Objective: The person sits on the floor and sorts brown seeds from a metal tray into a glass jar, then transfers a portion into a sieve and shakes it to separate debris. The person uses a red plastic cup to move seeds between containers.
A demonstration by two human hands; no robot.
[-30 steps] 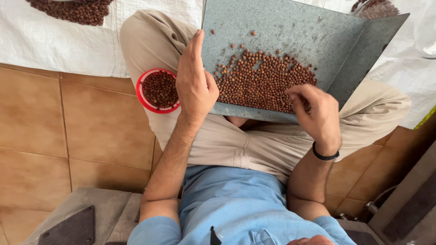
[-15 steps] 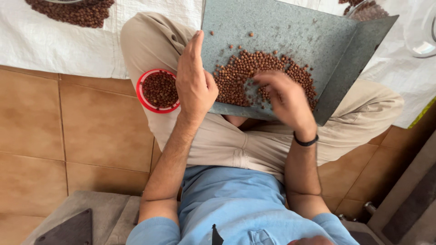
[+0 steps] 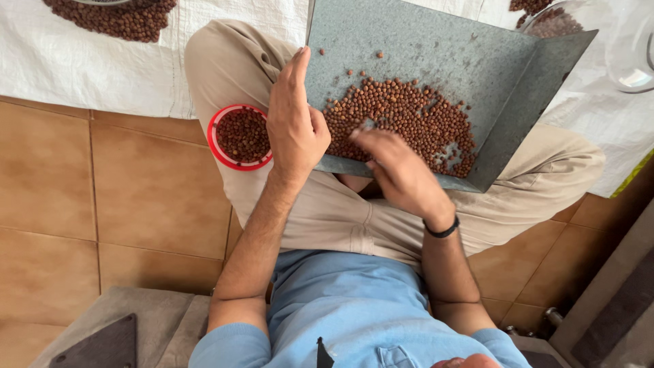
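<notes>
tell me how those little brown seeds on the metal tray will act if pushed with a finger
The seeds look round and loose, so they would probably roll and scatter. A few strays already lie apart. The tray looks smooth and tilted, so they may slide toward the right hand.

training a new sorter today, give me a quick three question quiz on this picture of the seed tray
1. True or false: the left hand grips the near left edge of the grey metal tray.
2. Which container stands on the tile floor beside the person's knee? A) a red-rimmed round bowl of brown seeds B) a blue bucket C) a wooden box
3. Fill in: the right hand has its fingertips among the brown ______ heaped on the tray.

Key
1. True
2. A
3. seeds
</notes>
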